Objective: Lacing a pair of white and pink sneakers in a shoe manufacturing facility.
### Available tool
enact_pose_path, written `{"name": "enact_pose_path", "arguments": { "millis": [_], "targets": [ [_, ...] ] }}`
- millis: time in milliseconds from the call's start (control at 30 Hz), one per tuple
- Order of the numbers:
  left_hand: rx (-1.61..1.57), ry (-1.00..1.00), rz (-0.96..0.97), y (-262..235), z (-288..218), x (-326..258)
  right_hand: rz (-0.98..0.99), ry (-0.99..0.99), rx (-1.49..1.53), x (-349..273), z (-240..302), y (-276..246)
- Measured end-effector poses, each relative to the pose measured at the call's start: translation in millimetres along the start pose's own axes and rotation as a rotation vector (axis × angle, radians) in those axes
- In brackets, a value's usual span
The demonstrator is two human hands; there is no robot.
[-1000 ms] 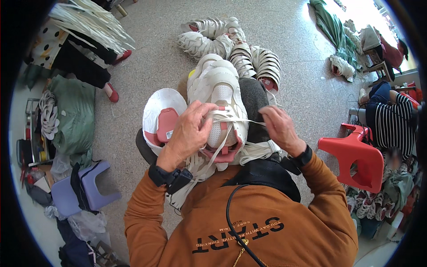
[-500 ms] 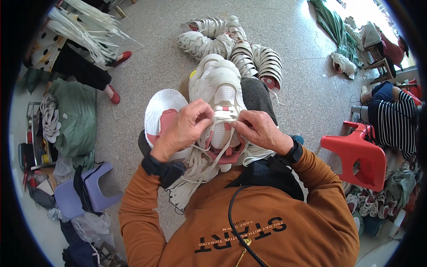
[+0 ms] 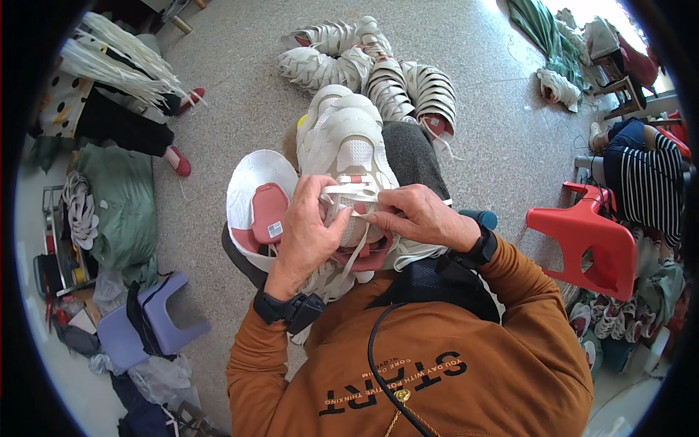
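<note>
A white sneaker (image 3: 344, 138) with a pink lining rests on my lap, toe pointing away. My left hand (image 3: 309, 229) and my right hand (image 3: 419, 215) meet over its tongue, each pinching the flat white shoelace (image 3: 351, 192) that crosses the eyelets. Loose lace ends hang down toward my body. A second white sneaker (image 3: 256, 197) with a pink insole lies on its side just left of my left hand. Both wrists wear black bands, and my sleeves are orange.
A heap of white sneakers (image 3: 371, 65) lies on the speckled floor ahead. A red plastic stool (image 3: 590, 240) stands at right, a purple stool (image 3: 156, 320) at lower left. A seated person (image 3: 644, 175) in stripes is at right; another person's legs (image 3: 138, 127) and lace bundles (image 3: 120, 62) at upper left.
My right hand has come in from the right, where it pulled the lace out taut, and now meets my left hand over the shoe's tongue.
</note>
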State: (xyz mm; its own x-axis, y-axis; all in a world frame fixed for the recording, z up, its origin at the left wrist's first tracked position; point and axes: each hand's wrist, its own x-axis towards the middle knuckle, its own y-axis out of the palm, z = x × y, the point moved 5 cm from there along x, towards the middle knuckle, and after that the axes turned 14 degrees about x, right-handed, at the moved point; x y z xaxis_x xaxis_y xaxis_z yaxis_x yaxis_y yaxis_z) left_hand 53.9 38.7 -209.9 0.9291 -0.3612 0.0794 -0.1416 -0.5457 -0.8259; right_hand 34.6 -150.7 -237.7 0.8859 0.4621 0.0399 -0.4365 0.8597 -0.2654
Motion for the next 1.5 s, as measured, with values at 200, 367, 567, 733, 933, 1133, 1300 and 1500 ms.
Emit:
{"name": "enact_pose_path", "arguments": {
  "millis": [200, 367, 567, 733, 933, 1133, 1300, 1500],
  "targets": [
    [-0.276, -0.197, 0.194, 6, 30, -2, 0.061, 0.106, 0.116, -32, -9, -40],
    [-0.192, -0.154, 0.157, 4, 25, -3, 0.061, 0.225, 0.190, -48, -15, -34],
    [0.273, 0.266, -0.255, -21, -25, -13, 0.034, 0.056, 0.182, -30, -10, -5],
    [0.349, 0.282, -0.109, -4, -42, -7, 0.228, -0.065, 0.156, -35, 14, 22],
    [0.638, 0.294, 0.030, 8, -54, -8, 0.284, -0.050, 0.127, -44, 13, 33],
    [0.604, 0.356, -0.209, 22, -40, -1, 0.290, -0.070, 0.085, -42, 12, 24],
    [0.073, 0.242, -0.155, 11, -33, -11, 0.213, -0.050, 0.118, -42, 5, 10],
    [-0.410, 0.285, 0.065, -46, -72, -25, -0.036, -0.166, 0.229, -23, 17, -22]
  ]
}}
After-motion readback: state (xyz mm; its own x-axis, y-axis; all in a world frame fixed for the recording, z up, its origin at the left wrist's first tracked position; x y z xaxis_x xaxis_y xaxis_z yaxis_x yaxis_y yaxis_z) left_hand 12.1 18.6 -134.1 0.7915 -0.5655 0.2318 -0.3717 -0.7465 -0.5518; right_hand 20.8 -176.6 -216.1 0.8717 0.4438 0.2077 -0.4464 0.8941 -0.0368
